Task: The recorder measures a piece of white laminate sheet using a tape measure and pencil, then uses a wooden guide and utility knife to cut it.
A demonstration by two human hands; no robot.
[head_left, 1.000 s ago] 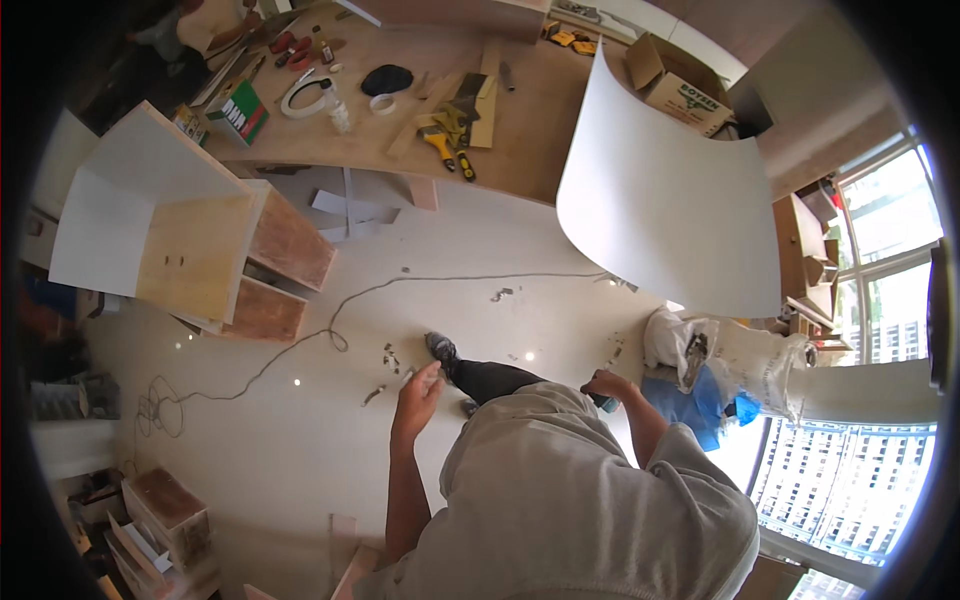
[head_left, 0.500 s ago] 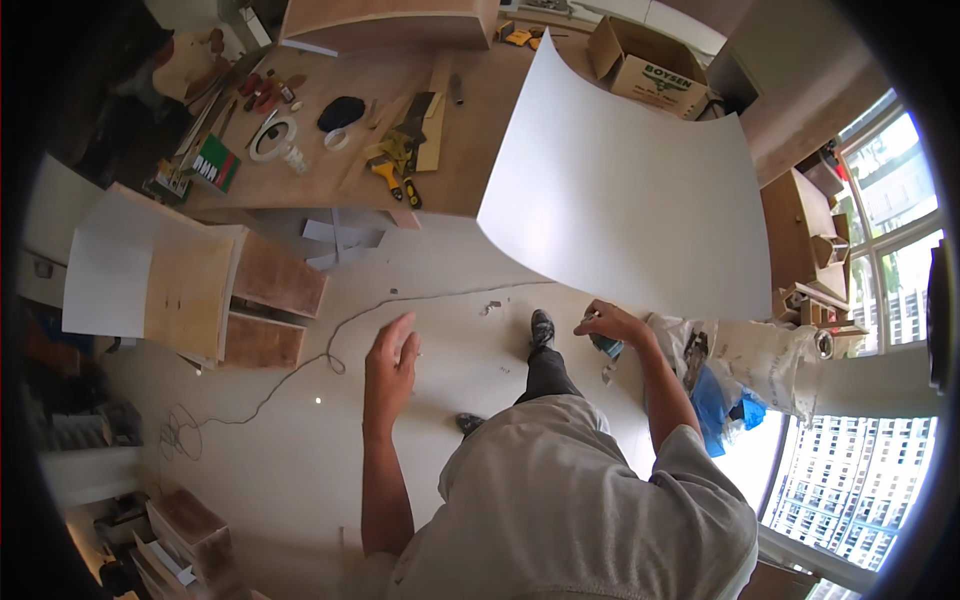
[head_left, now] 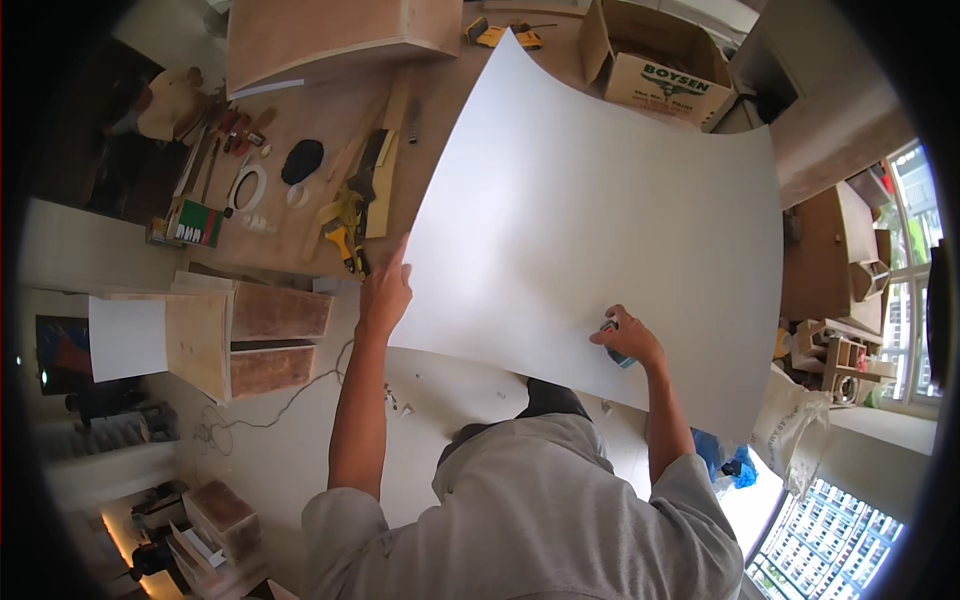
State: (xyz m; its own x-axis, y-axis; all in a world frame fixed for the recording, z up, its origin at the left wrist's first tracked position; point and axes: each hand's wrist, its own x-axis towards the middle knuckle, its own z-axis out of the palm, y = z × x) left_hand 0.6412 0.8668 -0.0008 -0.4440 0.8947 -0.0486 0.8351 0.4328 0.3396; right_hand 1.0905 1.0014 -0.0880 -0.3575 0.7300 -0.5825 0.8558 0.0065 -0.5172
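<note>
The right hand is closed around a small, rounded, dark-and-teal object, its exact kind hard to tell, held over the lower part of a large white sheet. The left hand is at the sheet's left edge, fingers pointing up along it; whether they pinch it or only touch it cannot be told. The sheet is smooth, plain and slightly glossy, brighter toward the left with a soft grey shade across the middle; its edges look curved, the upper left corner comes to a point, and it lies over the right part of the wooden surface, its lower edge reaching out above the floor. Just behind the sheet's far edge is a cardboard box with its top open and a flap raised; the inside is brownish, and what it holds is not clear. A green-and-white box sits at the surface's left end, near a white ring-shaped roll, a black round item and a yellow-handled tool. Left of the surface stands a pale cabinet with two reddish-brown boxes one above the other. To the right, below the sheet, a whitish plastic sack bulges beside crumpled blue plastic, its contents hidden.
</note>
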